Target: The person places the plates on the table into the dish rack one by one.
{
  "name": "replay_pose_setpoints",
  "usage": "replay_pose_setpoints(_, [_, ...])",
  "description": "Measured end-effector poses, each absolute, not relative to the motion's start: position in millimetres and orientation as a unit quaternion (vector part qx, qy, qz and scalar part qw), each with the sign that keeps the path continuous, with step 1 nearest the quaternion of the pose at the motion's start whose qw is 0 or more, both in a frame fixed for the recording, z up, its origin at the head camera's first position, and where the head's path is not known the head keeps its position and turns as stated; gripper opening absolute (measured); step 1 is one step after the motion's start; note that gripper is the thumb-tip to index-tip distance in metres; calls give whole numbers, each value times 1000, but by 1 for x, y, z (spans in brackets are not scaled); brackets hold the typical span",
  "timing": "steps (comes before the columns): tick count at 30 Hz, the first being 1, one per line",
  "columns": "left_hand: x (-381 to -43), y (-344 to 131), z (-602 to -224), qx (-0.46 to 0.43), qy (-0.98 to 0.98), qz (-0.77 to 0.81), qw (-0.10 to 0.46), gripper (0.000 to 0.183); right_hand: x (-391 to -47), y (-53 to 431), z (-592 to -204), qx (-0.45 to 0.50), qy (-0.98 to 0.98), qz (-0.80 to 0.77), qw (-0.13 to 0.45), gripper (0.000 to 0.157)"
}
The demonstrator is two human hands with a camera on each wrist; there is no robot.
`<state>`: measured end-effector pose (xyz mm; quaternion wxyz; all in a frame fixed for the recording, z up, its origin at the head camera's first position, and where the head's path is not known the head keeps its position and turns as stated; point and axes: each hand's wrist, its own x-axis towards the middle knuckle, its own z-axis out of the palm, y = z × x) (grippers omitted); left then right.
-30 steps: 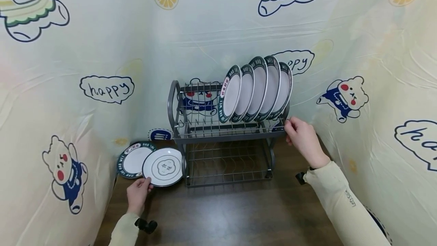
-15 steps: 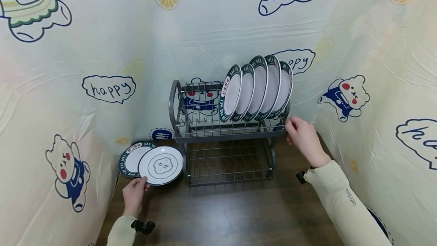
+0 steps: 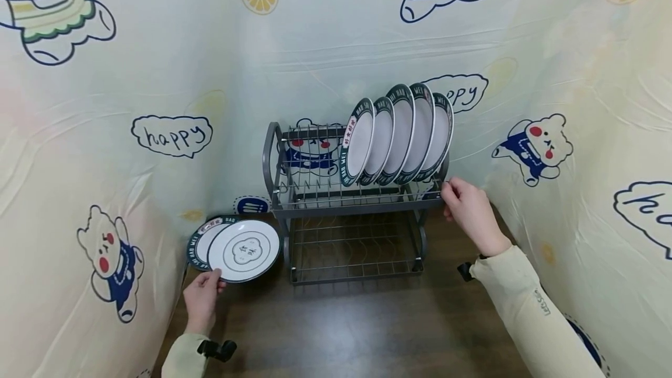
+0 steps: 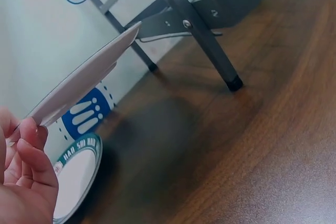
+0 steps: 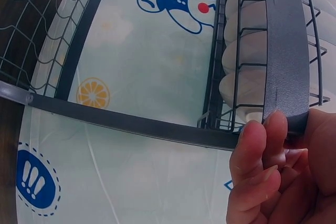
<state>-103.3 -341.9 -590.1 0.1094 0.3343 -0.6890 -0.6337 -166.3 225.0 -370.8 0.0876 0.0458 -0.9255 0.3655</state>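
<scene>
My left hand [image 3: 201, 297] pinches the near edge of a white plate [image 3: 244, 251] with a dark rim line and a cloud-shaped mark at its centre. In the left wrist view that plate [image 4: 86, 74] is tilted and raised off the table. Partly beneath it in the head view lies a green-rimmed plate [image 3: 198, 244] on the table. My right hand [image 3: 472, 212] grips the front right corner of the grey two-tier dish rack [image 3: 336, 211]; the right wrist view shows the fingers around the rack's frame [image 5: 286, 51]. Several green-rimmed plates [image 3: 359, 143] stand on edge in the upper tier's right half.
The rack's lower tier [image 3: 357, 249] is bare wire above the brown wooden table [image 3: 336, 325]. A patterned cloth [image 3: 325, 34] hangs behind and at both sides. One rack leg [image 4: 215, 56] stands just right of the held plate.
The left hand has drawn the white plate slightly leftward and up, away from the rack's left leg and further over the green-rimmed plate. The right hand keeps its hold on the rack.
</scene>
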Motion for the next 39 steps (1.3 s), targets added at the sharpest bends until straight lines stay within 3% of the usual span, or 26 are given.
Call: replay_pose_setpoints(39, [-83, -340, -532, 314, -636, -683, 174, 32, -167, 224, -373, 48, -927, 358, 101, 40])
